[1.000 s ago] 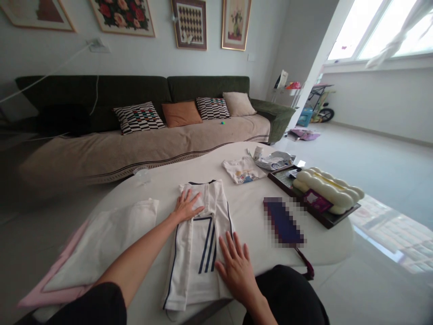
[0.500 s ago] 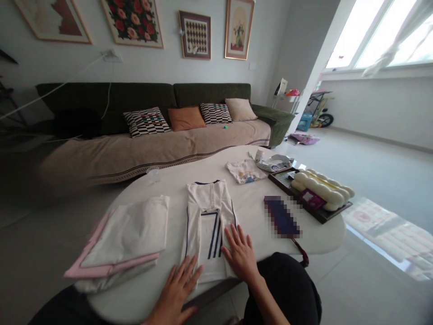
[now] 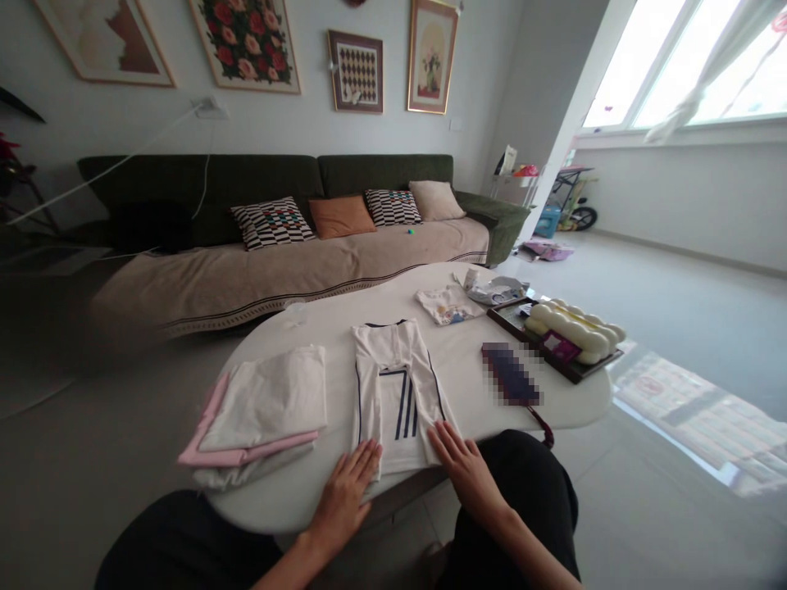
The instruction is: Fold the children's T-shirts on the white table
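Head view: my left hand (image 3: 345, 492) and right hand (image 3: 466, 464) lie flat, fingers spread, gripping nothing, on the near corners of the folded jersey (image 3: 397, 392). It lies mid-desk (image 3: 553, 410), just right of a cloth stack (image 3: 261, 407), with a tray (image 3: 575, 365) well right.

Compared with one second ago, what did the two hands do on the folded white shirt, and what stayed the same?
The left hand left the shirt's far left part and came back to its near left corner, lying flat. The right hand stayed flat on the near right edge of the white shirt. Neither hand grips the cloth. The shirt kept its fold; the pile of folded clothes, the tray and the small folded shirt lie as before.
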The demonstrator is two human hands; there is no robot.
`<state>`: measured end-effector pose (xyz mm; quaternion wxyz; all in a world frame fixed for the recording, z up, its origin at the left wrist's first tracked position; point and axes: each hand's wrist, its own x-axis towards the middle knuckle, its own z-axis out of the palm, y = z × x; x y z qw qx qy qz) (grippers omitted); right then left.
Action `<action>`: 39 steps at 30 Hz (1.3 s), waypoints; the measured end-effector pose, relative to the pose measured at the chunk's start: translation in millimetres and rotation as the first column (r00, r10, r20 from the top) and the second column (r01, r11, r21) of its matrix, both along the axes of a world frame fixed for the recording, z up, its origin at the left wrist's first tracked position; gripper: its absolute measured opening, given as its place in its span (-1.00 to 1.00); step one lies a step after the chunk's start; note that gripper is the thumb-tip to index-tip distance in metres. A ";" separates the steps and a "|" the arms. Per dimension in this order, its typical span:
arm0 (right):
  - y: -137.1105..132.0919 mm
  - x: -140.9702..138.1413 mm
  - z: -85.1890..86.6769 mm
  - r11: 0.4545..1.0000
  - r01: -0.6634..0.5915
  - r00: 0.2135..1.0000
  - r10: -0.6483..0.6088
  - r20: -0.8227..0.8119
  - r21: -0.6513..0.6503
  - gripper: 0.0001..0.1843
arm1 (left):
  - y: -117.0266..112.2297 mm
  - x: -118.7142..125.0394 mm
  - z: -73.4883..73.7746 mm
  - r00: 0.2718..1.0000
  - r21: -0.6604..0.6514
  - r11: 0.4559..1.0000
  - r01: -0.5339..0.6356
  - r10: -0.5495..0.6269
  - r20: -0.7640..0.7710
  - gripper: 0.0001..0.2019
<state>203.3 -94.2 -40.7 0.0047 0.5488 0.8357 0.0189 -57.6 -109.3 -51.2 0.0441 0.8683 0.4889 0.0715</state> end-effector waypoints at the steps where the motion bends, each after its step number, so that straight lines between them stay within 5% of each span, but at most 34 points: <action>1: 1.7 -1.9 -5.0 0.998 0.002 1.000 -0.002 0.012 0.061 -0.21 | -0.3 0.6 0.4 1.000 0.006 1.000 0.001 -0.001 -0.001 -0.19; 5: 10.6 -7.7 -16.4 0.980 0.002 1.000 -0.004 0.009 0.201 -0.28 | -0.6 1.6 5.0 1.000 0.017 1.000 0.026 -0.026 0.000 -0.21; 10: 10.7 -7.8 -13.6 0.984 0.021 1.000 -0.016 -0.024 0.178 -0.27 | -3.2 2.7 10.1 1.000 0.026 1.000 0.017 -0.017 0.013 -0.19; 17: 3.9 -0.4 29.6 0.993 -0.111 0.990 0.107 -0.090 -0.048 -0.17 | -5.8 7.8 3.7 0.999 0.057 0.998 -0.021 0.019 0.030 -0.24; 23: -17.8 -0.1 68.5 0.953 -0.213 0.956 0.157 -0.249 -0.214 -0.10 | -9.7 -12.7 2.5 0.997 0.056 0.996 0.073 -0.075 0.019 -0.36; 35: -34.0 -8.0 95.4 0.891 -0.301 0.886 0.128 -0.446 -0.341 -0.36 | -32.7 -39.7 19.8 0.983 -0.061 0.981 0.185 -0.184 0.013 -0.15; 39: -29.8 -0.9 100.2 0.897 -0.287 0.882 0.111 -0.458 -0.335 -0.40 | -28.4 -49.5 40.5 0.970 -0.128 0.966 0.226 -0.211 0.120 -0.21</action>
